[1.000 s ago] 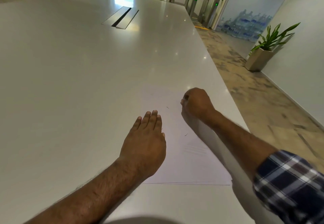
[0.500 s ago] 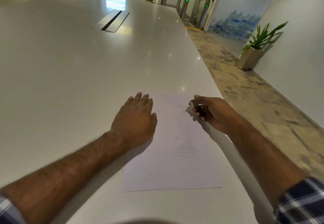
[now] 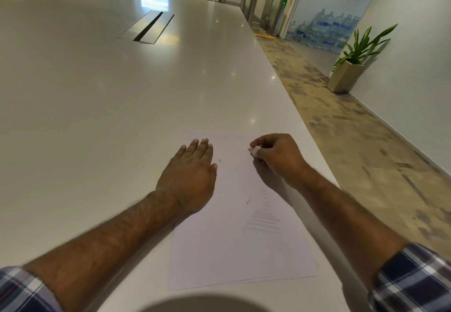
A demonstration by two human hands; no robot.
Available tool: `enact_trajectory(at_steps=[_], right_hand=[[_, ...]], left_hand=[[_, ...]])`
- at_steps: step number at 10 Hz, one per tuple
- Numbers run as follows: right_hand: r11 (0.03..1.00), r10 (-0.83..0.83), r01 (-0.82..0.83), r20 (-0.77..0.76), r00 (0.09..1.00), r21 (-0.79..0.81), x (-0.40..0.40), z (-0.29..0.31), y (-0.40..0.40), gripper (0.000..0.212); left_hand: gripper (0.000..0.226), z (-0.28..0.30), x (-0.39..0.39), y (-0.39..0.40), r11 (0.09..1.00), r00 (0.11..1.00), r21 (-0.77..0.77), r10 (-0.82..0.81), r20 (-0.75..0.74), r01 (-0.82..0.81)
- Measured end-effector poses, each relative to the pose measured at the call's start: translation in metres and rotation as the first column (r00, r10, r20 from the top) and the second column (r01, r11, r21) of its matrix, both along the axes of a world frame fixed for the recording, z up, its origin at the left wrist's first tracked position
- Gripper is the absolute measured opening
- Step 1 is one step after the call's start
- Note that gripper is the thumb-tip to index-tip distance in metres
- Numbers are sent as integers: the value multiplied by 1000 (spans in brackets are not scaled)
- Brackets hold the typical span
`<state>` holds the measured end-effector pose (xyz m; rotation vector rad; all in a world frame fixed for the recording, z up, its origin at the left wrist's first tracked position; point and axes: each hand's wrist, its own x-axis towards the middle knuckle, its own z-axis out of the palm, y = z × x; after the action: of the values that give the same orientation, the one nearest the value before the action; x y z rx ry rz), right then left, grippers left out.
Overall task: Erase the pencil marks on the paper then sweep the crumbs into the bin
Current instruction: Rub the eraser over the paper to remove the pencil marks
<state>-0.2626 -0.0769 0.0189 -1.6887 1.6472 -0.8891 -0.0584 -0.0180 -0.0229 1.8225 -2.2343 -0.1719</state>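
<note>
My left hand (image 3: 189,176) lies flat with its fingers straight and close together. It presses on the left side of the white sheet of paper (image 3: 234,233), which lies on the long shiny white table (image 3: 122,106) close to the table's right edge. My right hand (image 3: 277,156) is curled up, and its fingers pinch a small white eraser (image 3: 255,151). The eraser tip touches the paper near the top. Two little dark pencil marks are on the paper: one short squiggle (image 3: 220,160) just beside my left thumb, and one small curved mark (image 3: 248,201) lower down, between my two arms. Faint grey lines (image 3: 264,221) show on the right part of the sheet. Both my sleeves are blue and white checked cloth (image 3: 412,277). Far off on the floor stands a green plant in a tan pot (image 3: 346,76) by the wall.
</note>
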Motion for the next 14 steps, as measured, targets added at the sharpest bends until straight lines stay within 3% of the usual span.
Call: enact_trajectory(at_steps=[1, 3, 5, 6, 8, 9, 10, 11, 12, 13, 14], right_hand=[[985, 50, -91, -265, 963, -145, 12, -4, -6, 16], [944, 61, -168, -351, 934, -283, 38, -15, -9, 13], [959, -118, 8, -375, 919, -282, 22, -11, -30, 11], [960, 12, -119, -384, 923, -255, 40, -14, -16, 10], [972, -125, 20, -443, 888, -234, 11, -5, -37, 12], [970, 75, -178, -492, 867, -166, 22, -5, -19, 11], [963, 110, -222, -525, 844, -155, 20, -8, -15, 10], [979, -72, -36, -506, 860, -200, -5, -1, -34, 9], [976, -30, -81, -493, 870, -201, 0, 0, -25, 10], [951, 136, -254, -504, 853, -175, 16, -7, -2, 11], [965, 29, -157, -507, 861, -211, 2, -6, -18, 10]], left_hand=[[59, 1, 1, 0, 1000, 1000, 3, -8, 2, 8], [59, 1, 0, 1, 1000, 1000, 11, -2, 27, 1], [58, -1, 0, 0, 1000, 1000, 6, 5, 27, -5], [58, 0, -1, 1, 1000, 1000, 10, 6, 29, -7], [58, -1, 0, -1, 1000, 999, -3, 6, 32, -6], [58, 1, -1, 1, 1000, 1000, 9, 10, 26, -11], [58, 1, 0, -1, 1000, 1000, 8, 7, 17, -7], [58, 0, 0, -1, 1000, 1000, 5, 4, 23, -4], [58, 0, 0, 1, 1000, 1000, 8, 7, 22, -7], [58, 0, 0, 0, 1000, 1000, 6, 2, 25, -2], [58, 1, 0, -1, 1000, 1000, 8, -4, 26, 4]])
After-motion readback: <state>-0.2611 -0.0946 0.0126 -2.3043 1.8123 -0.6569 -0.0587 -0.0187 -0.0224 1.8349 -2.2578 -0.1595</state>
